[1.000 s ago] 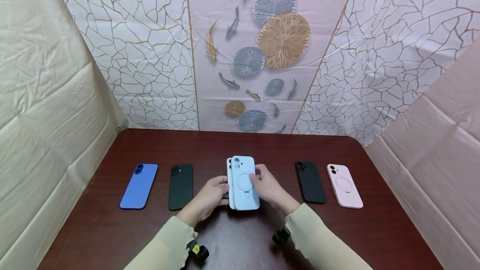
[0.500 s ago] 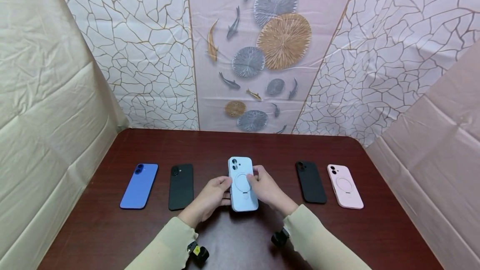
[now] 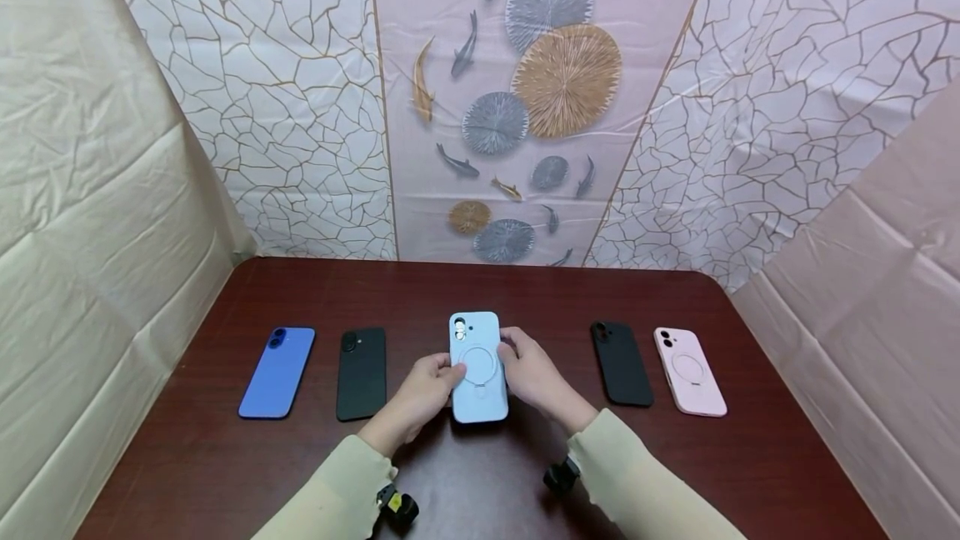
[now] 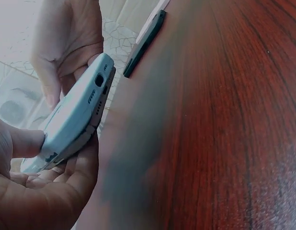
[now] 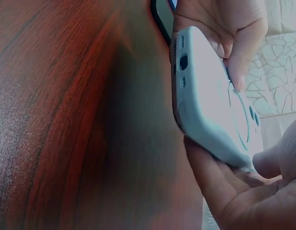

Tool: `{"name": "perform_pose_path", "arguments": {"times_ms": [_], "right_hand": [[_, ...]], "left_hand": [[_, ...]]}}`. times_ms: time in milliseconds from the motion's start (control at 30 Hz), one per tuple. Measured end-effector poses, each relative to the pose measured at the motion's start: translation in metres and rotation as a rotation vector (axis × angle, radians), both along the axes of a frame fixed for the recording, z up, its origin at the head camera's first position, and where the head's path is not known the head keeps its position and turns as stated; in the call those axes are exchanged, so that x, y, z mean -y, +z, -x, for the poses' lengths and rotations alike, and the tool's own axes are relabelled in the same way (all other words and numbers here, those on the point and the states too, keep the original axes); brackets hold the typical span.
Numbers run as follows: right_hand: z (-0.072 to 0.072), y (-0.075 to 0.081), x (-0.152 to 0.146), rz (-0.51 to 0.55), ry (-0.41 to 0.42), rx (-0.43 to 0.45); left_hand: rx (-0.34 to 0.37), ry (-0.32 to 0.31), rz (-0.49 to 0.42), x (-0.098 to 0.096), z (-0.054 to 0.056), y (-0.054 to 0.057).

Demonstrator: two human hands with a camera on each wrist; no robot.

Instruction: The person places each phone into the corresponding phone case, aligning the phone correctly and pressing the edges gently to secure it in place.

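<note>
A light blue phone case [image 3: 483, 402] with a ring on its back is held upright over the middle of the table. In the left wrist view, a pale phone [image 4: 96, 112] lies directly beneath the case, its port edge showing along the case's lower edge and slightly offset from it. My left hand [image 3: 422, 394] grips both from the left, thumb on the case's back and fingers underneath. My right hand [image 3: 536, 375] holds the right side, its thumb at the case's edge in the right wrist view and its fingers under it. The case hides the phone in the head view.
Left on the dark red table [image 3: 480, 490] lie a blue phone [image 3: 279, 377] and a black phone [image 3: 362, 382]. To the right lie a black phone case [image 3: 624, 369] and a pink phone case [image 3: 690, 386] with a ring. Patterned cloth [image 3: 495, 190] hangs behind the table.
The phone stood out left of the case one second ago; now the case covers it in the head view. The left thumb has moved onto the case's back. Both have shifted slightly left.
</note>
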State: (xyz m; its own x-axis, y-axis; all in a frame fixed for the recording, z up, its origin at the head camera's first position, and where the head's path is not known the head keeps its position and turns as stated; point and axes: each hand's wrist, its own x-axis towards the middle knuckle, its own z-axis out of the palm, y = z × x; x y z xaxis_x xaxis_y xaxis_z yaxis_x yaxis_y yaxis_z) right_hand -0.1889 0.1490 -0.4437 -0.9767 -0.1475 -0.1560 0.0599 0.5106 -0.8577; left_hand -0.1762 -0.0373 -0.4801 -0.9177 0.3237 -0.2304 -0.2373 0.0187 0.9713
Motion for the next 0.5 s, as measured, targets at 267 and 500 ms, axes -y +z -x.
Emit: {"name": "perform_pose_path", "arguments": {"times_ms": [267, 500], "right_hand": [[0.0016, -0.0009, -0.0033, 0.102, 0.001, 0.075], [0.0019, -0.0006, -0.0046, 0.128, 0.000, 0.111]], "left_hand": [[-0.029, 0.003, 0.084, 0.0023, -0.0006, -0.0010], [-0.034, 0.004, 0.109, 0.0039, -0.0011, -0.0009]]}}
